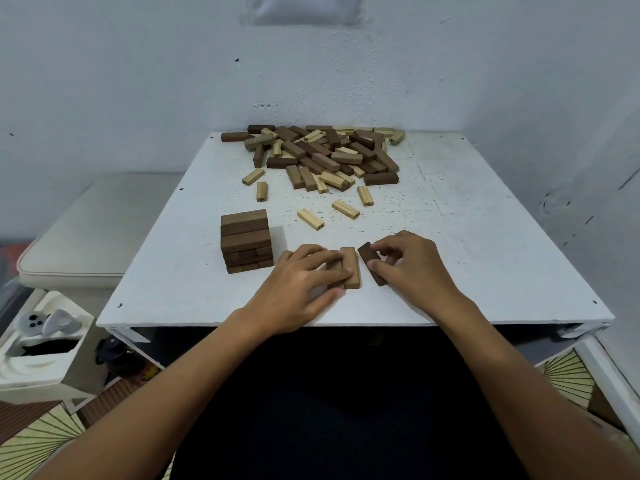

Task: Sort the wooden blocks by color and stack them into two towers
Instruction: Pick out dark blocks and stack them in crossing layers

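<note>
- The white table (pixel 467 237) fills the middle of the view, its near edge just above the person's lap.
- A loose pile of blocks (pixel 322 154), dark and light brown mixed, lies along the far edge, nearer the far left corner than the right.
- A dark tower (pixel 246 241) of several crossed layers stands left of centre, closer to the near edge than the pile.
- The left hand (pixel 298 289) lies over two mid-brown blocks (pixel 349 268) set side by side near the near edge, just right of the tower; its fingers are curled over them and press them together.
- The right hand (pixel 412 268) pinches a darker block (pixel 371 263) with thumb and fingertips; the block lies tilted on the table just right of the pair, a narrow gap between them.
- A few pale blocks (pixel 345 209) lie scattered singly between the pile and the hands.
</note>
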The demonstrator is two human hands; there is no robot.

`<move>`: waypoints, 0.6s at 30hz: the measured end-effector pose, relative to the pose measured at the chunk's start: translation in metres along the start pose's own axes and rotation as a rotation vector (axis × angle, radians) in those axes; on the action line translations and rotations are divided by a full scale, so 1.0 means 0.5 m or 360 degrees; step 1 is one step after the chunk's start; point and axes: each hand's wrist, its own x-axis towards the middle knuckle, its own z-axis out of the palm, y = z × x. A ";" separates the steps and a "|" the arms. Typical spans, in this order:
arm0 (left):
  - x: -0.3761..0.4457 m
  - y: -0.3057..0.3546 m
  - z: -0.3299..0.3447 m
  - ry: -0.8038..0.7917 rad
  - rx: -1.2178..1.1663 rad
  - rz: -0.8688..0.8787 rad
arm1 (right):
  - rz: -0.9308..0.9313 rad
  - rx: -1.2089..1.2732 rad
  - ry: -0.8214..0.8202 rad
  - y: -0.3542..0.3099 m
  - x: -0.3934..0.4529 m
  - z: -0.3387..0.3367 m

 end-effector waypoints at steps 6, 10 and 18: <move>0.014 0.004 -0.011 -0.0045 -0.0141 -0.0100 | 0.0051 0.0008 -0.0241 -0.005 0.004 -0.031; 0.028 0.004 -0.021 -0.0118 -0.0166 -0.0147 | -0.0023 0.0025 -0.0614 -0.003 0.009 -0.062; 0.057 0.005 -0.042 -0.0252 -0.0365 -0.0340 | -0.0078 0.0074 -0.0671 0.002 0.016 -0.045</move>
